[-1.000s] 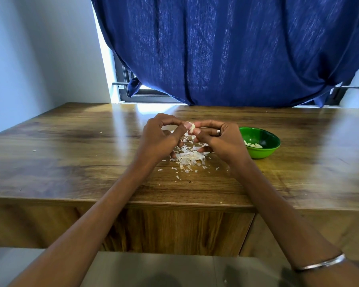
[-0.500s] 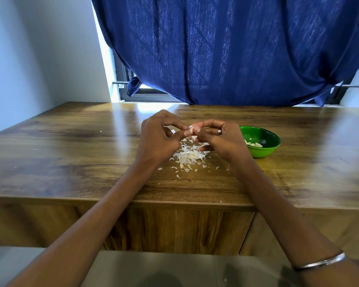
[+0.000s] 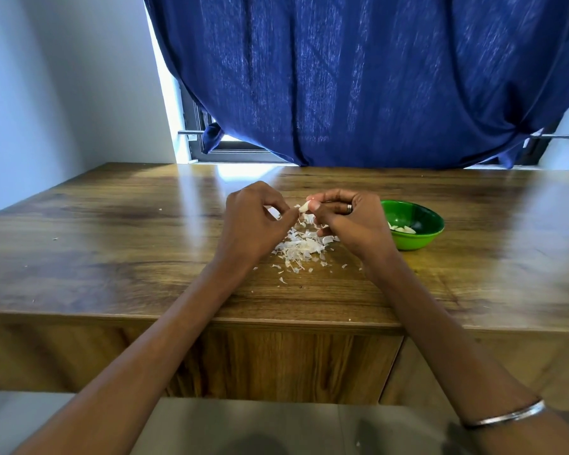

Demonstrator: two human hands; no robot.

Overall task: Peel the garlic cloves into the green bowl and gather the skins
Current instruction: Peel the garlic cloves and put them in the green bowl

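- Garlic clove [image 3: 304,206]: you hold it up in the air above the table, between your two hands, right over the pile of skins.
- Your right hand [image 3: 352,221] pinches the clove at its fingertips. The other fingers curl in, and one of them has a ring [image 3: 349,207] on it.
- Your left hand [image 3: 255,221] is just beside the clove, on its left. Its thumb and first finger are pressed together at the tips, very near the clove. You cannot tell from here if they pinch a bit of skin or touch the clove.
- The pile of skins [image 3: 301,246] lies on the wooden table [image 3: 112,251], under and between your hands. Small white bits are spread out on the side of the pile nearest you.
- The green bowl [image 3: 418,239] sits on the table just to the right of your right hand. The hand hides part of its left edge.
- Inside the bowl lie some peeled cloves [image 3: 403,228], pale and smooth.
- Your right arm has a thin silver bangle [image 3: 503,417] on it, low in the view.
- Behind the table hangs a dark blue curtain [image 3: 375,77] over a window.
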